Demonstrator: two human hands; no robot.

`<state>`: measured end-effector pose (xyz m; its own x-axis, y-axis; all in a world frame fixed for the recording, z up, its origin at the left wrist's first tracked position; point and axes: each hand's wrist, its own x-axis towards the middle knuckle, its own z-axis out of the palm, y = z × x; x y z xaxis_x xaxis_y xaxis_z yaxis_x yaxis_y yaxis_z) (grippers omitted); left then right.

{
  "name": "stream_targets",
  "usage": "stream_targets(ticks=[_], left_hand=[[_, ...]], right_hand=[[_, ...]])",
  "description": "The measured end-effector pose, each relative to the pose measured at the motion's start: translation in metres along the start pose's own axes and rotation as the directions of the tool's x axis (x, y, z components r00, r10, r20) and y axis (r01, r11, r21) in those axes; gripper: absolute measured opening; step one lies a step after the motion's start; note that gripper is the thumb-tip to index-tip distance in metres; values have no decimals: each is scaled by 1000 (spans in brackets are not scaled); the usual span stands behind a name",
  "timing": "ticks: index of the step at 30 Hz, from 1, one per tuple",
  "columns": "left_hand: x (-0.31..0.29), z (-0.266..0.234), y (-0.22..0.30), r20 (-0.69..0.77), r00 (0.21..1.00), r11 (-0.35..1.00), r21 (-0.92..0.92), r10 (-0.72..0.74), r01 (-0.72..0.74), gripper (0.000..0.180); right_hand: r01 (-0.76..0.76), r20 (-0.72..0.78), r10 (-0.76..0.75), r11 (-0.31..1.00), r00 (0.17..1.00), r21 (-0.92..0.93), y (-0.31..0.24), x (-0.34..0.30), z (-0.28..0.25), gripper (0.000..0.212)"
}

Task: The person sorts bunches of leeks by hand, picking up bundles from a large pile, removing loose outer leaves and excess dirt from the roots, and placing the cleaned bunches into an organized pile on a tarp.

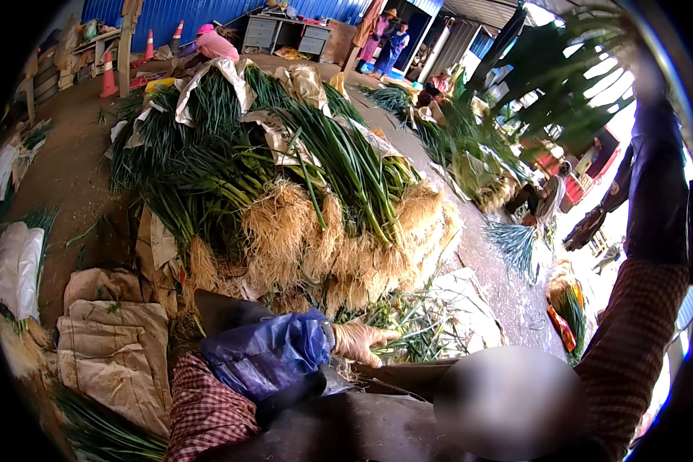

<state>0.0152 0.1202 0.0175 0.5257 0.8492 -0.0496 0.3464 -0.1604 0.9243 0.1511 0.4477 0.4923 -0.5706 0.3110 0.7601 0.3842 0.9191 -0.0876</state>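
Observation:
My left hand [362, 341], in a pale glove and blue sleeve cover, is low in the middle with its fingers stretched out. It holds nothing that I can see, and loose green scraps [420, 327] lie beside it. At the upper right my raised right hand [648, 77] is blurred at the rim, closed on a bunch of green onions [562, 85] whose leaves sweep leftward, smeared by motion. Ahead lies a big heap of green onions [239, 165], its pale, stringy roots [281, 223] facing me.
Folded tan sacks [112, 350] lie at the left, near a white-wrapped bundle [19, 266]. More onion piles [477, 169] line the right, where a person [547, 196] sits. A person in pink [215, 46] bends behind the heap. Orange cones [108, 77] and a desk [285, 35] stand at the back.

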Motion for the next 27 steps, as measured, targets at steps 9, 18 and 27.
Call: stream_targets(ticks=[9, 18, 27], left_hand=[[-43, -41, 49, -506, 846, 437, -732, 164, -523, 128], [-32, -14, 57, -831, 555, 51, -553, 33, -832, 72], [-28, 19, 49, -870, 474, 234, -493, -134, -838, 63]], right_hand=[[-20, -151, 136, 804, 979, 594, -119, -118, 70, 65], [-403, 529, 150, -487, 835, 775, -216, -381, 151, 69], [-649, 832, -39, -646, 553, 401, -253, -439, 143, 51]])
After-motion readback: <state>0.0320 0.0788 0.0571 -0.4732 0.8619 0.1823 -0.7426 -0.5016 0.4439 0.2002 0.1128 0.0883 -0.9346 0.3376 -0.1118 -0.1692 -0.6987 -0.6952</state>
